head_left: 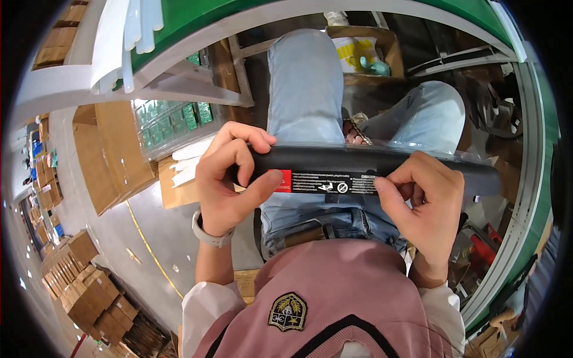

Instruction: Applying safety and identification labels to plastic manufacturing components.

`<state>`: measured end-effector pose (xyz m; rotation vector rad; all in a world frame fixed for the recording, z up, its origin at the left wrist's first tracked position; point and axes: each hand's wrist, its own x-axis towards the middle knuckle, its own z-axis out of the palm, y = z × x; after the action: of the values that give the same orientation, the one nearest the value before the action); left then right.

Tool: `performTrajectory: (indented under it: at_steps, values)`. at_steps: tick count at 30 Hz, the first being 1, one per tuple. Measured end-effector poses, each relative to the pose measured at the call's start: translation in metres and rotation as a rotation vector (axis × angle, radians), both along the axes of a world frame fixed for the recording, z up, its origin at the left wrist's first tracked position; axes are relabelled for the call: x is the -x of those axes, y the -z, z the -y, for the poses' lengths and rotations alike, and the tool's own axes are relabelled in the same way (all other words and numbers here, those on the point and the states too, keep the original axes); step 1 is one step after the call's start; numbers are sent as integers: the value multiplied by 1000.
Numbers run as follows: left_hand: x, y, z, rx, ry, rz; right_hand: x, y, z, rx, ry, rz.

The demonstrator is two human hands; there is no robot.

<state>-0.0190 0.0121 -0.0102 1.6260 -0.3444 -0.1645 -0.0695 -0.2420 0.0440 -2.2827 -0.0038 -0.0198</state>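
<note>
Above my lap I hold a long black bar-shaped object point(328, 156) level from left to right. A warning label point(322, 182), black with a red end and white print, sits along its side facing me. My left hand point(230, 173) grips the bar's left end, the thumb pressing on the label's red part. Toward the right end, my right hand point(427, 200) closes around the bar, its thumb at the label's right edge. Clear plastic film point(430, 149) shows along the bar's far edge. The bar's underside is hidden from view.
A white bench frame point(191, 53) with a green top curves around in front. Beneath it stands an open cardboard box point(391, 53) with a yellow-and-white bag. At left are a tall carton point(110, 155), green parts under clear plastic point(173, 122) and stacked cardboard point(89, 292). Pale tubes point(140, 27) hang upper left.
</note>
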Motion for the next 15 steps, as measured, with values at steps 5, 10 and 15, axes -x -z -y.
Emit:
performTrajectory:
  at_steps: [5,10,15]
  values:
    - [-2,2,-2,3,0,7,-2,3,0,6,-9,11]
    - [-2,2,0,14,-11,-14,-3,4,-1,20,-8,30]
    - [-2,4,0,16,-17,5,-3,6,-2,1,4,71]
